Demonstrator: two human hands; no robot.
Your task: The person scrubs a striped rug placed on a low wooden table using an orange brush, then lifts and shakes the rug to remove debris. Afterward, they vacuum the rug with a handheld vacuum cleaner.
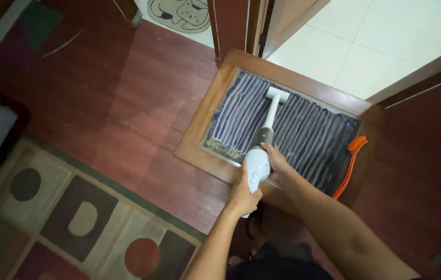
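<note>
your white handheld vacuum cleaner with a grey collar and a slim white tube (260, 155) lies with its long axis running from your hands up and slightly to the right, away from you; the flat t-shaped white nozzle (278, 95) at the far end points toward the pale tiled floor (386, 41) beyond the doorway. the nozzle head sits crosswise to the tube, resting on the blue-and-grey striped ribbed doormat (303, 129). body of the vacuum: rounded, white, smooth plastic, with a small oval button patch on top, narrowing into the grey collar and then the tube. your left hand (244, 196) is closed around the rear grip of the vacuum body, fingers wrapped tight, thumb up along the side. your right hand (276, 161) is curled against the right side of the body near the grey collar, touching it; how firmly it grips cannot be told. the doormat lies inside a sunken rectangular wooden floor frame (200, 140), filling it almost to the edges, with a patch of pale debris at the near-left corner. an orange long-handled plastic brush (352, 163) rests on the frame's right edge, bristle head farthest from you. a patterned rug with circles and squares (65, 218) lies on the dark red floor to your left, well apart from the frame.
</note>
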